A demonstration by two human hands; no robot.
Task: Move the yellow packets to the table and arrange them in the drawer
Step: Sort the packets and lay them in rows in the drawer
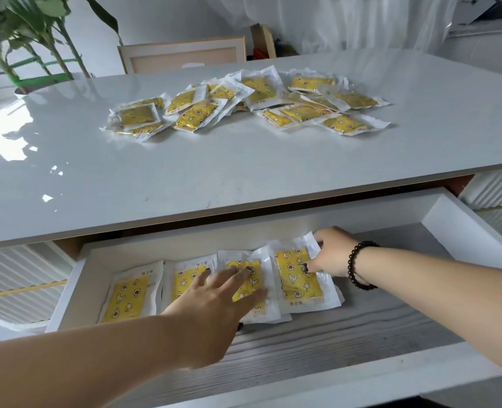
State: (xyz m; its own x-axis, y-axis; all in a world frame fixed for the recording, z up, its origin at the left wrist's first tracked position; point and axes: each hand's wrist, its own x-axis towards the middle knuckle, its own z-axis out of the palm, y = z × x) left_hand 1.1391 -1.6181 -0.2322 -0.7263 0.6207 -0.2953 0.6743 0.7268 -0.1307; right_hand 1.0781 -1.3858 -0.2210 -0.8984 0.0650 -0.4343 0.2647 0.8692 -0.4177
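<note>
Pressing flat with left hand [214, 298] on third yellow packet [248, 285] in drawer [438, 219]; pinching fourth packet [295, 278] with right hand [330, 253]. Seeming light, soft, slippery; gripping by sealed edges. More packets [243, 101] lying beyond both hands.

a leafy green plant [23, 28], a framed board [182, 55] and white curtains [346, 22] stand behind.

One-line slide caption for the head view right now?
Left hand presses flat and right hand pinches yellow packets in the drawer; a pile waits on the table.
</note>
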